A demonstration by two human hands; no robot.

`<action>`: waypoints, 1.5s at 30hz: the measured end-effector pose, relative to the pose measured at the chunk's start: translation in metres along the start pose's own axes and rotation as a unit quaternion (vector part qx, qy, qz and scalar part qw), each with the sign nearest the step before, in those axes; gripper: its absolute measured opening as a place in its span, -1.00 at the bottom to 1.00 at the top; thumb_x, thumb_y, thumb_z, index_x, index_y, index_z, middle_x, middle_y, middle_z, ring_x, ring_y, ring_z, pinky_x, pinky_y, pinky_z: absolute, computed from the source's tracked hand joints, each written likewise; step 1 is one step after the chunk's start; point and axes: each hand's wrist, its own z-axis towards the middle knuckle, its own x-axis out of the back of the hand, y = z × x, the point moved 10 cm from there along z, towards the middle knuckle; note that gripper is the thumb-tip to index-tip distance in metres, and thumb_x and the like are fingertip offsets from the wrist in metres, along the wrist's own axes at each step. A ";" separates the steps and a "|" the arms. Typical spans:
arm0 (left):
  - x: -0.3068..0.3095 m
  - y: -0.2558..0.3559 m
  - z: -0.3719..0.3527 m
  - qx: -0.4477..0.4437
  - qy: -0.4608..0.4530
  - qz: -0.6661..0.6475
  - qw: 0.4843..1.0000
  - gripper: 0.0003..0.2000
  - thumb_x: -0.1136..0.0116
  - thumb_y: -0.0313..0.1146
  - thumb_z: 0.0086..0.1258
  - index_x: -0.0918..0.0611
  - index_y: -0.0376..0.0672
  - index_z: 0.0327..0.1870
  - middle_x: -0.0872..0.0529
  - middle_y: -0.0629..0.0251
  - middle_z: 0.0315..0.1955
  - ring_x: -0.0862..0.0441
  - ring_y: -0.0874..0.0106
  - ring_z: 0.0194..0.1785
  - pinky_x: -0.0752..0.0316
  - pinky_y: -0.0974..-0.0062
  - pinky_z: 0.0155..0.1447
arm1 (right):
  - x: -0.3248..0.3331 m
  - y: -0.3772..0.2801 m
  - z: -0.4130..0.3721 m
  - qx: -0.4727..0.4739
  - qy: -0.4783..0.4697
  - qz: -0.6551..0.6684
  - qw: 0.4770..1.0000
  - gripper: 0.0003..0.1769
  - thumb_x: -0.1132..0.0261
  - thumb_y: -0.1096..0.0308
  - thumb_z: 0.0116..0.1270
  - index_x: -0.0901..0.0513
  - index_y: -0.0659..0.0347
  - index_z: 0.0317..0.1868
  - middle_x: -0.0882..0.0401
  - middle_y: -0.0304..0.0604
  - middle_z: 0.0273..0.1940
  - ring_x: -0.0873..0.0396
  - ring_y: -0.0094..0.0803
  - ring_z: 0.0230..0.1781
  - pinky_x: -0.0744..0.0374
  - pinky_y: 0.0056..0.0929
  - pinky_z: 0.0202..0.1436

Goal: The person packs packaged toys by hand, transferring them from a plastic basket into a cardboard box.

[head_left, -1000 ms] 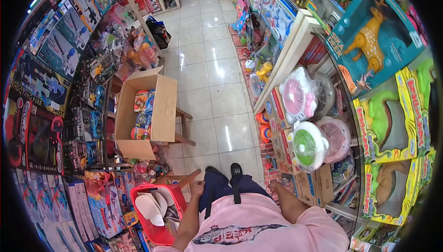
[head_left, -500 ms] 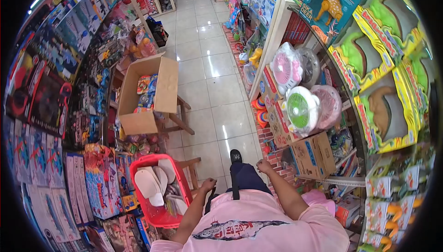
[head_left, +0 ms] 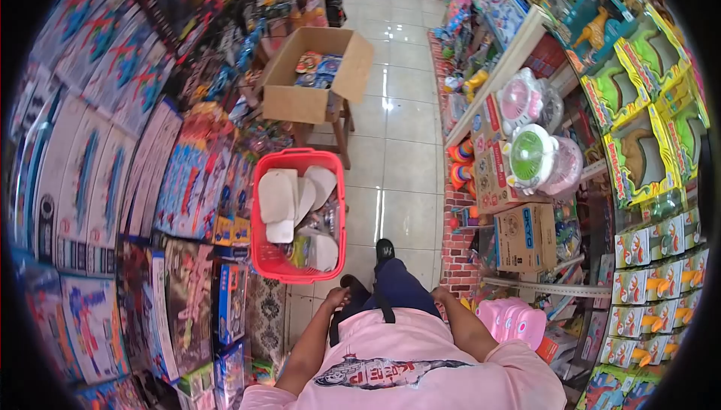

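Note:
My left hand [head_left: 338, 296] hangs low beside my left thigh, its fingers curled with nothing visible in them. Close by it, a black strap [head_left: 335, 329] crosses the side of my pink shirt. My right hand [head_left: 441, 297] is down by my right thigh, and its fingers are hidden from above. Nearest to my left hand stands a red plastic basket [head_left: 339, 218] holding several pale flat rounded pieces [head_left: 279, 198] and clear-wrapped items. To the right of my right hand sits a pink toy case [head_left: 511, 321].
A tiled aisle [head_left: 368, 155] runs ahead between packed toy shelves. An open cardboard box [head_left: 294, 104] with toy packs rests on a wooden stool [head_left: 343, 136] at left. Right are wrapped fans [head_left: 530, 158], a carton [head_left: 523, 237] and boxed dinosaurs [head_left: 638, 147].
My view has tilted down and turned left. The basket, box and fans appear further right in the picture. Both hands have come closer to my thighs.

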 end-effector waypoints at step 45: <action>0.175 0.197 -0.234 -0.360 0.440 -0.181 0.803 -0.59 -0.27 -0.20 0.40 -0.58 -0.24 0.17 -0.71 0.15 -0.01 -0.60 0.32 0.17 -0.43 0.34 0.29 | -0.017 -0.605 -0.179 0.563 -0.129 -0.147 0.803 -0.80 -0.43 0.34 0.27 -0.68 0.30 -0.20 -0.59 -0.20 -0.43 -0.50 -0.59 -0.42 -0.49 -0.49 -0.32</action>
